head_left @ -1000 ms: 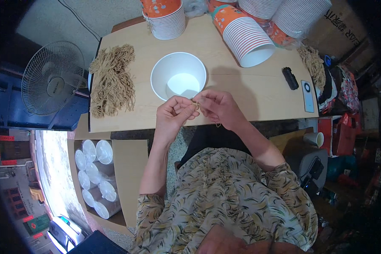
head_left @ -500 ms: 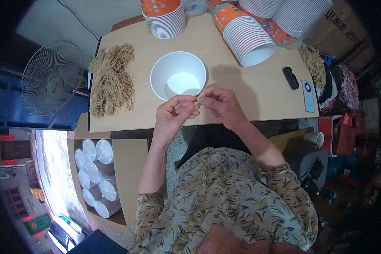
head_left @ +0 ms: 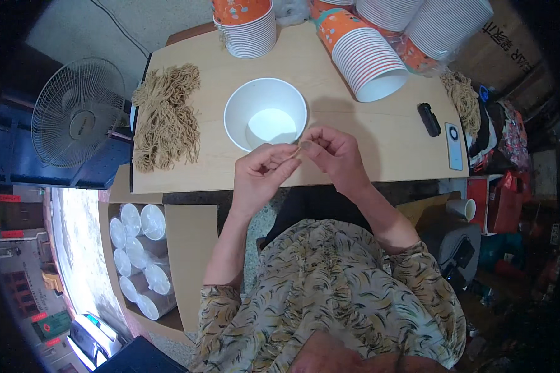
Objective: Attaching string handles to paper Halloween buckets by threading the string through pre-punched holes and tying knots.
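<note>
- Hands meet over table edge (head_left: pixel 186 186), just in front of white paper bowl (head_left: pixel 265 114).
- Left hand (head_left: pixel 261 176) and right hand (head_left: pixel 333 152) both pinch one short tan string piece (head_left: pixel 295 151) between fingertips; it's tiny, so details are hard to tell.
- Doing it well, by my read: keep pinch near the ends, string taut, hands close together over the table so a dropped piece lands in reach.
- Bundle of tan strings (head_left: pixel 166 117) lies left of bowl, well apart from hands.
- Stacked paper cups (head_left: pixel 367 53) lie at far side.

Bowl (head_left: pixel 265 112) blocks fwd; sides free.
</note>
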Available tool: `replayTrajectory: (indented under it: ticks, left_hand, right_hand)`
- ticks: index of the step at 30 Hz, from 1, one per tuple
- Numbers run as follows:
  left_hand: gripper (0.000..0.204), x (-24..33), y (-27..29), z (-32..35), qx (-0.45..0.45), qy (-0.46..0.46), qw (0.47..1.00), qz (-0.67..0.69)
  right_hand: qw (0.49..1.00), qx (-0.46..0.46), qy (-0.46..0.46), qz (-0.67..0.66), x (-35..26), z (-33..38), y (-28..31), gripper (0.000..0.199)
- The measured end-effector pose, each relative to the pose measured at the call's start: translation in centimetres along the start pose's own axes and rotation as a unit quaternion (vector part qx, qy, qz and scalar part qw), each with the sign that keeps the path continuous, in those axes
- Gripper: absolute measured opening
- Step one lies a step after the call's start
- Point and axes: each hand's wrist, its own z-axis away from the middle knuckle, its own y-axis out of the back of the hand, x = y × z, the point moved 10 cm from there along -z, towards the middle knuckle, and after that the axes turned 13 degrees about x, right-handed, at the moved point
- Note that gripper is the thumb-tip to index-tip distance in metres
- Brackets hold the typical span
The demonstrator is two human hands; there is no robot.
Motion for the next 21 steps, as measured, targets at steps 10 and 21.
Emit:
replayTrajectory:
  ticks: [10, 21]
  left_hand:
    - [0.015, 3.3, 0.4, 1.2, 0.049, -0.199, 0.969, -0.138]
    - [0.012, 0.5, 2.7, 0.8, 0.104, -0.209, 0.941, -0.243]
  right_hand:
    - [0.964, -0.088, -0.016, 0.251, -1.5, 1.1, 1.1, 0.010]
    - [0.999, 0.000, 0.023, -0.025, -6.2, -0.1, 4.1, 0.010]
